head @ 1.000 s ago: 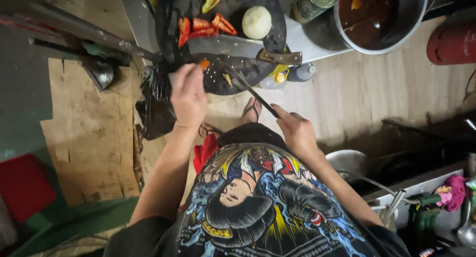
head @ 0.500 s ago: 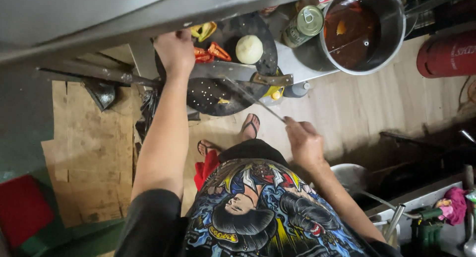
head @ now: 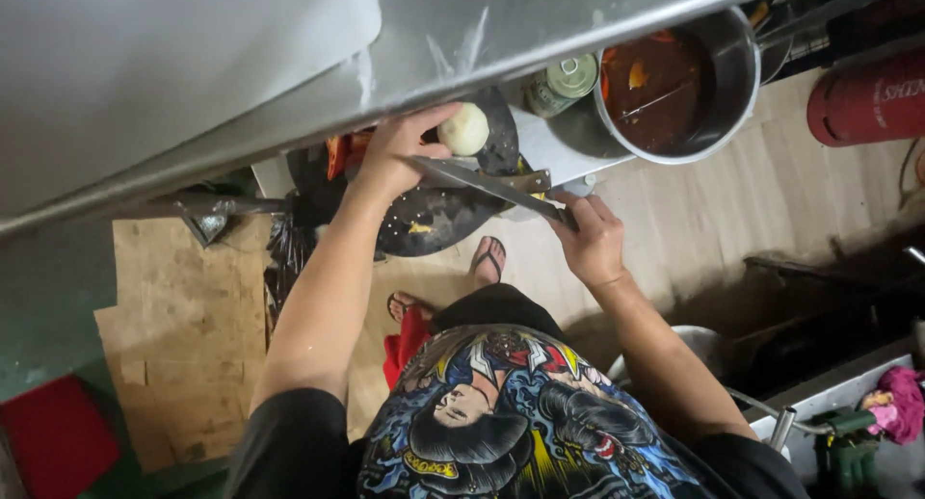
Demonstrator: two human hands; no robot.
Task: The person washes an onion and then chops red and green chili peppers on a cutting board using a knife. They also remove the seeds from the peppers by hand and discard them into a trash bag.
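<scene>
Reaching out, the left hand (head: pixel 393 157) touches the round pale peeled onion (head: pixel 463 129) with loose fingers; the right hand (head: pixel 590 241) beside it grips a long metal knife (head: pixel 491 183).

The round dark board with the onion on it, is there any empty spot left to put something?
Yes. The near half of the round dark board is bare except a few scraps. The far side is crowded: the left hand, the onion, red pieces, and the knife held by the right hand.

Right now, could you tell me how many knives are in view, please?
2: one knife held in the right hand, its blade reaching toward the left hand; a second knife lies on the round board. Others may be hidden.
</scene>
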